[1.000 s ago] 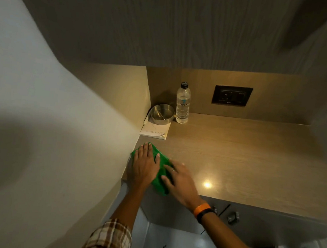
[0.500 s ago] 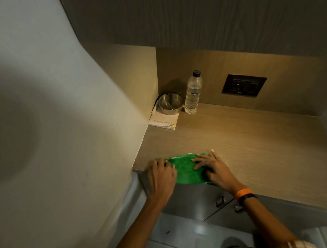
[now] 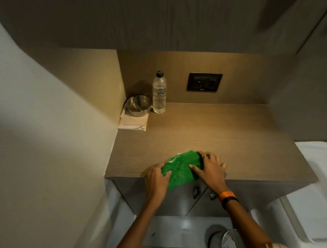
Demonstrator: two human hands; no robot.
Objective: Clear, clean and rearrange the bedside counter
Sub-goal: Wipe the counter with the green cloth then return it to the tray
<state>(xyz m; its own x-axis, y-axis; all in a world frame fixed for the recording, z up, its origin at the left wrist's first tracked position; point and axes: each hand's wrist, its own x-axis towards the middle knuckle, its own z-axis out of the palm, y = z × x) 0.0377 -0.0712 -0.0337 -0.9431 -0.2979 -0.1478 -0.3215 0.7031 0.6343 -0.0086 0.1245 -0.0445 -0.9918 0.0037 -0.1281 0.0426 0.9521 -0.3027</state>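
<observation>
Pressing a green cloth (image 3: 182, 168) against the near edge of the wooden counter (image 3: 216, 135), its lower part hanging over the front. Left hand (image 3: 156, 179) at the cloth's near-left corner, fingers curled together and gripping the fabric at the counter's lip. Right hand (image 3: 208, 170) laid flat over the cloth's right side, fingers spread, ring on one finger, orange band (image 3: 225, 195) and dark band at the wrist. Below, cabinet doors with small metal knobs (image 3: 195, 191), and a wire bin (image 3: 227, 246) on the floor at near right. Farther back, bare wood across the middle. At the far-left corner, a white notepad (image 3: 133, 122) flat by the wall, a metal ashtray (image 3: 138, 105) sitting on its far end, a clear water bottle (image 3: 159, 93) upright just right of the ashtray. On the back panel, a dark socket plate (image 3: 204, 82). White bedding (image 3: 321, 173) off to the right.
</observation>
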